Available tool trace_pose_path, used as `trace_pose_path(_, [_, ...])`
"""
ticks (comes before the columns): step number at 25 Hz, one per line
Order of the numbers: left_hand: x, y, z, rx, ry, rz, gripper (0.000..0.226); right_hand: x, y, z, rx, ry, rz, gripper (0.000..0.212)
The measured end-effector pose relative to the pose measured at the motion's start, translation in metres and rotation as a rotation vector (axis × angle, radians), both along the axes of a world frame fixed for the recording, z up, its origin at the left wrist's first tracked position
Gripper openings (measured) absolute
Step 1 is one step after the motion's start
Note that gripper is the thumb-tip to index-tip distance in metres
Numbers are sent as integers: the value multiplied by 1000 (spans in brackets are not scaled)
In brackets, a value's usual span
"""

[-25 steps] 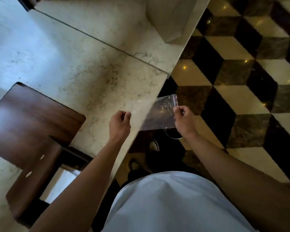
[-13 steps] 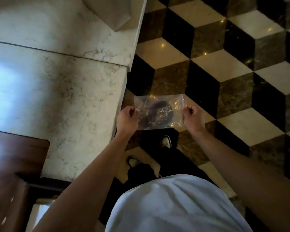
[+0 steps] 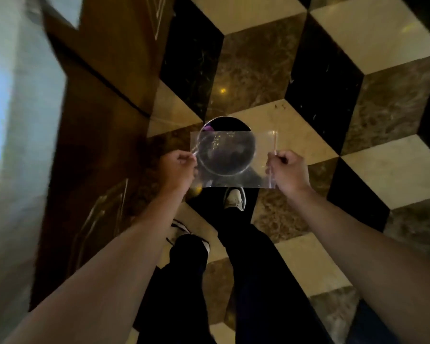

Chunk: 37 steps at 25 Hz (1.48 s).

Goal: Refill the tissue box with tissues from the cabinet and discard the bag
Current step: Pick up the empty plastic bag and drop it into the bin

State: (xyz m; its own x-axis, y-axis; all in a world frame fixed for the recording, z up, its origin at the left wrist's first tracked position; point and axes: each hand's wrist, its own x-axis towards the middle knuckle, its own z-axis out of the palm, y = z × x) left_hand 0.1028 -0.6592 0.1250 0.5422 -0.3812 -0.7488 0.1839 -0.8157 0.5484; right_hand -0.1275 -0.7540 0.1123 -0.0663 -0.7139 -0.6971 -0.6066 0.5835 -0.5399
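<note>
Above a patterned marble floor (image 3: 271, 23), seen from the head camera, a person holds an empty clear plastic bag (image 3: 233, 158) stretched flat between both hands, directly over a round bin (image 3: 210, 125) that stands on the tiles below. The left hand (image 3: 178, 168) is closed in a pinch on the bag's left edge; the right hand (image 3: 287, 171) is closed in a fist-like pinch on the right edge, beside the bag's seal strip. The bin's rim shows through the film, and its far edge is clear of the bag's upper border, so the bag appears lined up over the opening, most likely so it will drop in when released. Something purple lies inside the bin, too dim to identify. Holding the bag taut at both ends probably keeps the light, limp film from drifting or folding before the drop. The person's shoes (image 3: 235, 198) stand just short of the bin. At left runs a dark wooden cabinet front (image 3: 97, 120) under a pale stone surface (image 3: 15, 120), blurred. Neither the tissue box nor any tissues are in view; judging by the empty bag, the discard step appears to be at hand.
</note>
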Motion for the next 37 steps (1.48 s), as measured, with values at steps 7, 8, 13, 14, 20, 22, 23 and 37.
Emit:
trace_pose_path(7, [-2, -36, -135, 31, -14, -25, 13, 1, -30, -141, 27, 7, 21, 12])
trace_pose_path(8, [-2, -39, -151, 38, -16, -35, 13, 2, -33, -156, 26, 14, 31, 13])
trace_pose_path(13, [-5, -48, -204, 34, -20, -83, 10, 5, -42, -206, 34, 93, 116, 11])
trace_pose_path(14, [-7, -48, -210, 27, -29, -84, 9, 5, -42, -211, 38, 102, 140, 13])
trace_pose_path(20, [-4, -45, -227, 101, -158, -243, 17, 11, -41, -211, 30, 184, 357, 25])
trace_pose_path(22, [-2, -44, -222, 123, -229, -301, 30, 13, -41, -206, 26, 218, 377, 26])
trace_pose_path(23, [-2, -42, -219, 120, -263, -326, 32, 13, -41, -203, 19, 239, 372, 28])
trace_pose_path(37, [-3, -15, -77, 162, -91, -529, 48, 19, -16, -84, 88, 201, 541, 51])
